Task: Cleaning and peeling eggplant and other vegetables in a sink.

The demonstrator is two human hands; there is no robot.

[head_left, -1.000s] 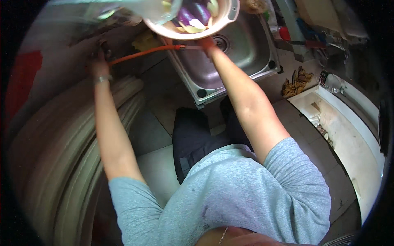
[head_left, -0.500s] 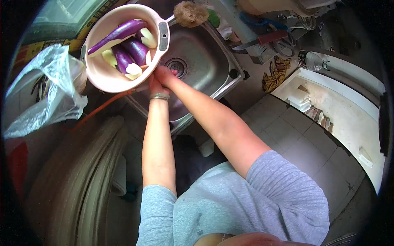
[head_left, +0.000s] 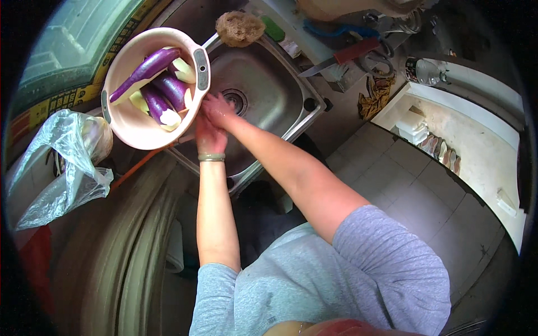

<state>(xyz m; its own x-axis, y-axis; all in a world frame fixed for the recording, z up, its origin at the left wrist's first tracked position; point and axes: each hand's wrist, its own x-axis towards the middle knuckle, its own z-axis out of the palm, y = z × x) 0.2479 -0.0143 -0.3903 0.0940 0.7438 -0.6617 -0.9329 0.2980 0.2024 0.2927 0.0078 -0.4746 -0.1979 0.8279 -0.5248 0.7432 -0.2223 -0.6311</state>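
Observation:
Both hands meet over the near left part of the metal sink (head_left: 274, 120), just beside the rim of a pale pink basin (head_left: 147, 144). My right hand (head_left: 220, 111) lies across my left hand (head_left: 209, 136), with its fingers stretched out and no object visible in it. A bracelet circles my left wrist; the right hand covers the left fingers, so their pose is hidden. Several purple eggplants, including a long eggplant (head_left: 147, 70), lie in the basin with pale, peeled-looking parts. The drain (head_left: 234, 99) shows just beyond my right hand.
A brown scrubber (head_left: 240, 29) rests at the sink's far edge. On the right-hand counter lies a red-handled knife (head_left: 347, 53), its blade pointing toward the sink. A clear plastic bag (head_left: 70, 162) is left of the basin, and an orange hose (head_left: 137, 163) runs below it.
The view has shifted, so basin and sink sit differently in it. The hands show more clearly beside the basin rim, with the right fingers now visible over the left hand.

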